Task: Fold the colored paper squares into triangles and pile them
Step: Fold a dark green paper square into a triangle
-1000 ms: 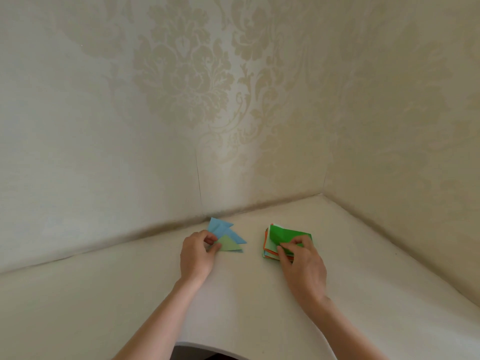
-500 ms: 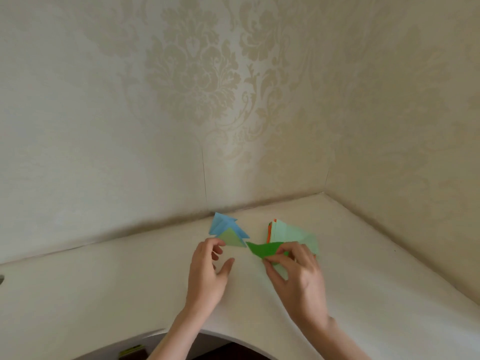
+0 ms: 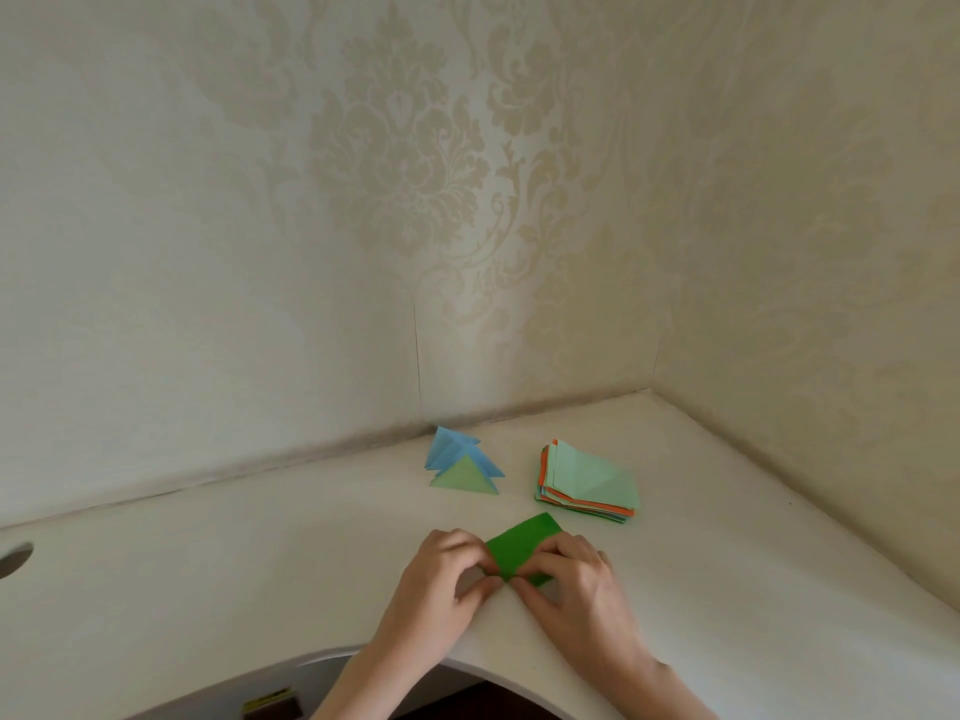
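Left hand (image 3: 441,579) and right hand (image 3: 571,576) both pinch the dark green paper square (image 3: 522,550) with curled fingertips, its near corner lifting off the smooth white desk (image 3: 260,579). Beyond lie three folded triangles (image 3: 465,467), two blue and one pale green, beside a ragged stack of flat squares (image 3: 589,483) topped mint.

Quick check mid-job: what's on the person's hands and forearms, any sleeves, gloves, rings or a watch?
Nothing worn is visible. The left hand and right hand are bare, with no gloves, and no rings or watch can be seen. Both forearms are uncovered down to the bottom frame edge, with no sleeve cuff in view.
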The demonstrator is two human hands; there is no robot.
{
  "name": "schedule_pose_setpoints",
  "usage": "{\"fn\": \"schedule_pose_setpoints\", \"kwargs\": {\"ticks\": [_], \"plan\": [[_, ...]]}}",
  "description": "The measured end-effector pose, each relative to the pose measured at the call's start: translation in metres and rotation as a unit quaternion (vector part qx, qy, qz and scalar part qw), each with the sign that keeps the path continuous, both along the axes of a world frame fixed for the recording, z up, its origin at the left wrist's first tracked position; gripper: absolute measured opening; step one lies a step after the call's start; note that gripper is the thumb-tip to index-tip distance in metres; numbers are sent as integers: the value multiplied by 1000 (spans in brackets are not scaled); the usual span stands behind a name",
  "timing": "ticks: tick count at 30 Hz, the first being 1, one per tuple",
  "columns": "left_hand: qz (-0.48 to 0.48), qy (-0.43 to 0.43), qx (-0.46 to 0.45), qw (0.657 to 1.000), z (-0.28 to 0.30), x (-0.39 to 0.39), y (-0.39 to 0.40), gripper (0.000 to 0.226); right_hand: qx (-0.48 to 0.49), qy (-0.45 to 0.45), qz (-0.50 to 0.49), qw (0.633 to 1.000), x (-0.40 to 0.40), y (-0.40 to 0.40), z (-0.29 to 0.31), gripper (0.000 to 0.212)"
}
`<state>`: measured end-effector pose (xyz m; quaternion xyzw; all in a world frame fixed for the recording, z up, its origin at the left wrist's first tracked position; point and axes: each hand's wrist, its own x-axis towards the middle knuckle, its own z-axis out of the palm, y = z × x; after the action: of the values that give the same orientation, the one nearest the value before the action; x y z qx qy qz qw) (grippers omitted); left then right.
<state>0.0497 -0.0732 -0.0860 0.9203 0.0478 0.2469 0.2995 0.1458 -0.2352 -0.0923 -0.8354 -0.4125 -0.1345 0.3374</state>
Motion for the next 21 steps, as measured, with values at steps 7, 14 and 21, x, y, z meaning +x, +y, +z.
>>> {"fn": "schedule_pose_setpoints", "kwargs": {"ticks": [7,14,21], "plan": [[36,13,-20,999,2,13,-4,9,28,113,12,993,2,0,8,17],[69,48,-45,995,7,17,-10,17,-30,216,-24,976,6,10,20,34],[48,53,-95,993,7,14,-4,20,-75,265,-4,961,14,9,30,29]]}}
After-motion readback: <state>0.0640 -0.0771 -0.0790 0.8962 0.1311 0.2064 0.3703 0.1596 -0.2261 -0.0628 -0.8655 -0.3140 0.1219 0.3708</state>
